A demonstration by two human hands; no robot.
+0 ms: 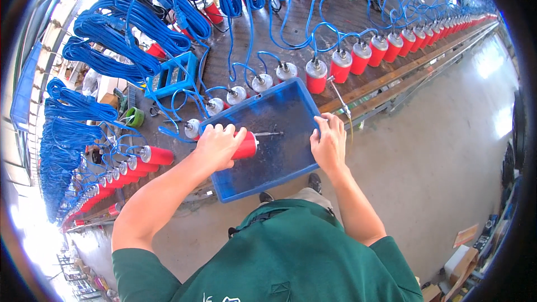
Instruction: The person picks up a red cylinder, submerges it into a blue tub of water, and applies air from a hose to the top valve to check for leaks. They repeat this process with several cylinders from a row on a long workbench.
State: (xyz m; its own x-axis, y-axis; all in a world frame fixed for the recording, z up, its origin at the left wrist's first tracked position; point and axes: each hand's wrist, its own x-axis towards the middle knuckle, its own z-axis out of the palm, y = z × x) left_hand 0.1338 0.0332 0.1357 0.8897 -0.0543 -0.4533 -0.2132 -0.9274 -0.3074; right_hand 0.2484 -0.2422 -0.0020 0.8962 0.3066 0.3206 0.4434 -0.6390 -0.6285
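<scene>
Shirt (302,246); right hand (331,141) on tray edge (309,98).

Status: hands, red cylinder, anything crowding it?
Left hand gripping red cylinder over blue tray. Right hand at tray's right rim. Slim metal rod close by cylinder; can't tell if attached.

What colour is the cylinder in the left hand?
The cylinder is red, best seen in the head view.
</scene>
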